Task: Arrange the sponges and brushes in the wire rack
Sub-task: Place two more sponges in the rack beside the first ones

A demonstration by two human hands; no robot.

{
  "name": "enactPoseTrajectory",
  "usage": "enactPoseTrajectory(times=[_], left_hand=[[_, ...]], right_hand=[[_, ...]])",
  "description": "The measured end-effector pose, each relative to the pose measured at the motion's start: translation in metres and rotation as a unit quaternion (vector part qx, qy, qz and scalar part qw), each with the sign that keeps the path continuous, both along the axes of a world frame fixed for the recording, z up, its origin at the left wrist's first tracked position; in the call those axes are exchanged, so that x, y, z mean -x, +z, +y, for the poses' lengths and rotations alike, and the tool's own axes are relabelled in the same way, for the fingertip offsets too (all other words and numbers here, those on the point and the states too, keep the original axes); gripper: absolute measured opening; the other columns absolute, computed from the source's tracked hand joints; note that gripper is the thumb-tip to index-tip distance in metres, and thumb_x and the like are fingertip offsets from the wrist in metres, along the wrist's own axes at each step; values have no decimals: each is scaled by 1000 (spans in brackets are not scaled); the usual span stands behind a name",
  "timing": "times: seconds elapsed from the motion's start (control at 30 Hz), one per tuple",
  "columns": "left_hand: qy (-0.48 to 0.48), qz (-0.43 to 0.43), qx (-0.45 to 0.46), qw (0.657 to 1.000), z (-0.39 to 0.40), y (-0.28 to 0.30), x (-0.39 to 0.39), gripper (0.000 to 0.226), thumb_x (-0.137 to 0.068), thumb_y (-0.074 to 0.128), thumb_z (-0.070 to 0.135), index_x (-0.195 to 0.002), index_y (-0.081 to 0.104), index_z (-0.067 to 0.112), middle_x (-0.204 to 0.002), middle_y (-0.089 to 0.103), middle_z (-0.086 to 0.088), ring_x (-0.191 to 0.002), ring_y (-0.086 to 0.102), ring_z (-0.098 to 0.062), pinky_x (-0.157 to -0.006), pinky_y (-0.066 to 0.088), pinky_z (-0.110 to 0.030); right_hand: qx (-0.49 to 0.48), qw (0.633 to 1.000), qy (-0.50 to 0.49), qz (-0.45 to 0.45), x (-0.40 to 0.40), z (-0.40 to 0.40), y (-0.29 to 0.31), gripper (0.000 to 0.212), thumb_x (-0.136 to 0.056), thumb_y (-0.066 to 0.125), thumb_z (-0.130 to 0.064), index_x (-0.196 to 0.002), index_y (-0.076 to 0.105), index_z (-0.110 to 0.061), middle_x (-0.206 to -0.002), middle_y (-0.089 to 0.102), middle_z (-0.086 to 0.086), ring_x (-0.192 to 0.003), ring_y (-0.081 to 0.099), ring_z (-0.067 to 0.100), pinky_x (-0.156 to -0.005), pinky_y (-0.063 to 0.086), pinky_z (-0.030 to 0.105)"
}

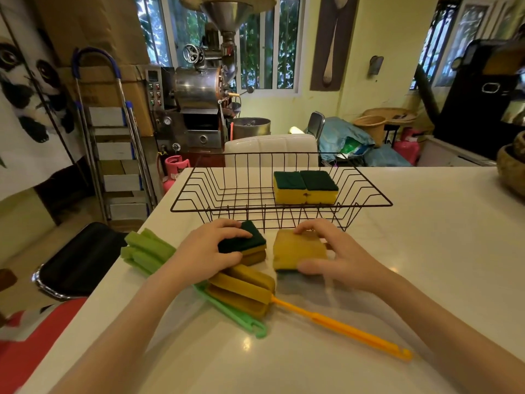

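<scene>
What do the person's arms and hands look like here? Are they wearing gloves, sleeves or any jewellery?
Both hands, the left hand and the right hand, are bare: no gloves, and no rings, watch or bracelet that I can see. The forearms are uncovered as far as the picture's lower edge, so no sleeve shows. The right hand's thumb is slightly blurred.

Both bare forearms reached forward, converging slightly. Left hand palm down, fingers curled, thumb opposed, grip closed over scouring sponge. Right hand palm down, fingers at far edge, thumb at near edge, grip pinching yellow sponge.
</scene>
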State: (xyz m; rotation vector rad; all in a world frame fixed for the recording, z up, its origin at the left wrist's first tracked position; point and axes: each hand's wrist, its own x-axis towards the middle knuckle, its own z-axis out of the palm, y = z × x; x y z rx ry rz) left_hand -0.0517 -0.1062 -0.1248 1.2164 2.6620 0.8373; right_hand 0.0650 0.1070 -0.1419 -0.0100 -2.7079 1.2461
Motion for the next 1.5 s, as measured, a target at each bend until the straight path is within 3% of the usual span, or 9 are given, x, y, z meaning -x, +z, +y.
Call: enactPoseTrajectory(times=[0.17,0.37,0.53,0.73,1.0,1.1,1.2,1.27,1.5], left_hand=[[9,14,-17,1000,0,-3,-1,39,-81,60,25,-118,55,33,-135,45,8,-122,40,-13,-102,35,-32],[12,17,-36,999,-2,-8,-4,37,-81,61,25,-117,56,32,-132,46,10,-113,38,-4,-99,35,-28],[16,10,-46,999,-2,-8,-4,36,-79,63,23,-114,58,32,-125,46,13,-111,39,-4,-95,36,-25],[24,19,-53,998,0,-8,-5,36,-78,65,22,-112,58,30,-116,44,18,-108,39,-3,-89,35,-20],[77,17,-79,994,0,-7,-7,40,-72,71,22,-110,58,27,-108,51,11,-100,45,-8,-82,35,-22],[91,-15,-53,994,2,-5,-4,41,-71,72,28,-110,57,31,-104,53,7,-94,48,-11,-68,38,-19],[87,-28,-35,995,4,0,2,41,-68,74,30,-105,57,32,-102,55,5,-92,50,-13,-64,37,-11],[83,-25,-24,996,6,4,4,43,-67,76,30,-106,58,30,-101,55,5,-91,50,-12,-63,36,-9],[53,-9,23,998,7,13,9,47,-64,77,34,-108,58,31,-112,59,3,-100,51,-12,-79,45,-21]], right_hand=[[237,965,-96,-52,-3,11,12,35,-74,49,-52,-95,55,-25,-102,60,10,-92,63,30,-62,58,32],[268,926,-181,-196,-8,23,19,49,-83,27,-63,-98,51,-24,-100,61,21,-72,69,39,-52,59,40],[176,924,-219,-259,-10,26,26,72,-77,17,-75,-97,53,-17,-85,61,15,-63,67,28,-47,55,31],[20,937,-266,-224,-9,21,16,82,-83,10,-68,-72,60,-4,-53,64,11,-37,59,17,-42,45,19],[-183,942,-274,-58,-10,19,17,53,-86,33,-60,-92,59,-14,-74,63,0,-68,57,17,-64,47,31],[-220,958,-183,-1,-16,19,23,42,-84,42,-57,-108,52,-24,-99,58,-8,-90,53,12,-75,47,31],[-153,987,-41,-23,-21,17,27,53,-76,56,-58,-121,43,-33,-118,43,-16,-110,40,4,-91,41,28],[-119,991,14,-62,-24,14,27,60,-68,65,-58,-119,39,-39,-119,39,-17,-113,37,4,-89,38,21],[-216,972,29,-84,-31,4,29,76,-60,71,-60,-123,35,-39,-115,43,-15,-106,44,7,-83,46,19]])
